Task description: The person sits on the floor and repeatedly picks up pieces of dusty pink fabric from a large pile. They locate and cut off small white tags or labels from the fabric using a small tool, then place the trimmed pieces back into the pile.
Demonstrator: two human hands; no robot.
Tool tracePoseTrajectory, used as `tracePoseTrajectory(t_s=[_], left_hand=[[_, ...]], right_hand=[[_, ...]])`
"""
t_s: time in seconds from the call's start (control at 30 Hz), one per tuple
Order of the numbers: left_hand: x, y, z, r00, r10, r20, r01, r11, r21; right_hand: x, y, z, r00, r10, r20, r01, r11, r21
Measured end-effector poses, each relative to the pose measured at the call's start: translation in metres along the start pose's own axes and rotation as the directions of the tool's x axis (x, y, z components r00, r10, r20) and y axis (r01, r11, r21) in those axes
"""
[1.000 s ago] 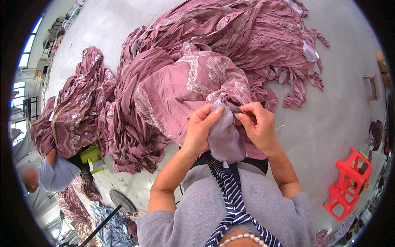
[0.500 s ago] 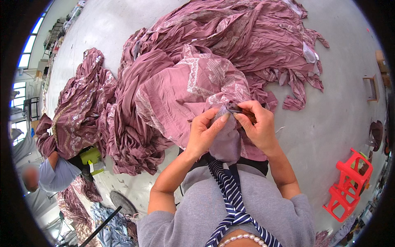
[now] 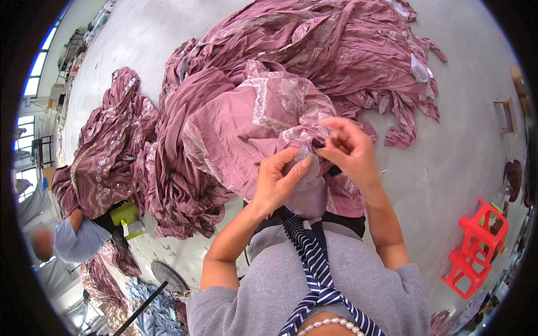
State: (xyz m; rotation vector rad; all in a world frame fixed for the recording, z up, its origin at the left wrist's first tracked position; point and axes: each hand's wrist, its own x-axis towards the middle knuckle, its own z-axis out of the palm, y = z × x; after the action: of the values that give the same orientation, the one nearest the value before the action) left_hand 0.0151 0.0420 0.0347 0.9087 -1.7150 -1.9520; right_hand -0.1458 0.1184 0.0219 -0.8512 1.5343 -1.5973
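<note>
A mauve garment (image 3: pixel 235 120) with silvery-white patterned bands is spread in front of me and hangs over toward my lap. My left hand (image 3: pixel 280 178) pinches a gathered edge of it between thumb and forefinger, where a greyish-lilac piece of cloth (image 3: pixel 308 196) hangs down. Close by on the right, my right hand (image 3: pixel 354 154) has its thumb at the dark part of the gathered edge. Its forefinger is lifted away, and the other fingers are curled. Whatever lies between them is too small or hidden to make out.
A large heap of mauve garments (image 3: pixel 358 50) covers the pale surface beyond. At the left, another person (image 3: pixel 81 241) in light blue is beside a sequined mauve garment (image 3: pixel 115 162). Red plastic stools (image 3: pixel 476 246) stand at the right. A green object (image 3: pixel 126 215) shows at lower left.
My right hand has shifted slightly up, and its forefinger has lifted off the gathered edge. The left hand keeps its pinch in nearly the same place.
</note>
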Motion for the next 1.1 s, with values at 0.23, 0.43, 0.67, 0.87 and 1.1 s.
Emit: tracePoseTrajectory(t_s=[0.23,0.43,0.67,0.87,1.1], left_hand=[[0.009,0.0,-0.013,0.977,-0.183,0.112,0.209,0.929,-0.306],[0.072,0.027,-0.006,0.975,-0.119,0.185,0.204,0.805,-0.557],[0.061,-0.009,-0.028,0.995,0.019,-0.094,-0.029,0.994,-0.104],[-0.008,-0.033,-0.04,0.954,0.176,-0.242,-0.162,0.984,0.075],[-0.024,-0.058,-0.027,0.952,0.284,0.113,-0.291,0.726,0.623]], right_hand=[[0.03,0.017,-0.053,0.905,-0.129,-0.405,0.13,0.991,-0.025],[-0.012,0.012,-0.029,0.985,-0.17,-0.016,0.17,0.985,0.022],[-0.022,0.039,-0.046,0.959,0.062,-0.278,-0.1,0.987,-0.127],[-0.047,0.028,-0.027,0.996,-0.086,-0.025,0.072,0.931,-0.358],[-0.035,0.04,-0.004,0.962,-0.148,0.231,0.267,0.696,-0.666]])
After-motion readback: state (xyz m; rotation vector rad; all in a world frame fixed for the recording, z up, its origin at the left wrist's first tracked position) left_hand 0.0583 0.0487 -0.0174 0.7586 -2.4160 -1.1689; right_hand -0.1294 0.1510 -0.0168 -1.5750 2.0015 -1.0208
